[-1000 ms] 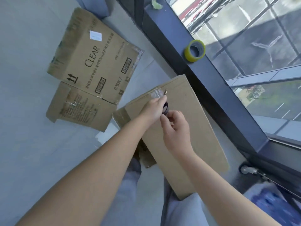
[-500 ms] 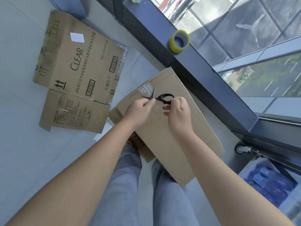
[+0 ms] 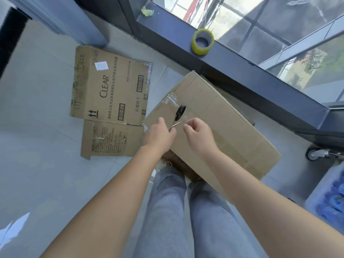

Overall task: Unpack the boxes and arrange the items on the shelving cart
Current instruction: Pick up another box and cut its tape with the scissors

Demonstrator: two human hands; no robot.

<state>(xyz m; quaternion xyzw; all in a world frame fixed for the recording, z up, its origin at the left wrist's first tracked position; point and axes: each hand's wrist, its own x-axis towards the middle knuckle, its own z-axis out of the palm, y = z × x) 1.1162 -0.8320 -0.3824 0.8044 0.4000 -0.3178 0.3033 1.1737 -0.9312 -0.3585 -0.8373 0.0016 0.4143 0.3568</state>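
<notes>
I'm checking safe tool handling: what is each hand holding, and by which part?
The left hand holds the scissors by the blades, handles pointing away. The right hand is curled, holding nothing visible.

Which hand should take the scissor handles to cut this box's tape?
Probably the right. The left hand grips the scissors by the blades, leaving the black handles free, and the right hand is close beside them over the taped box.

Matt cardboard box [image 3: 214, 116], glossy yellow tape roll [image 3: 202, 41], smooth grey floor tiles [image 3: 37, 164]
</notes>
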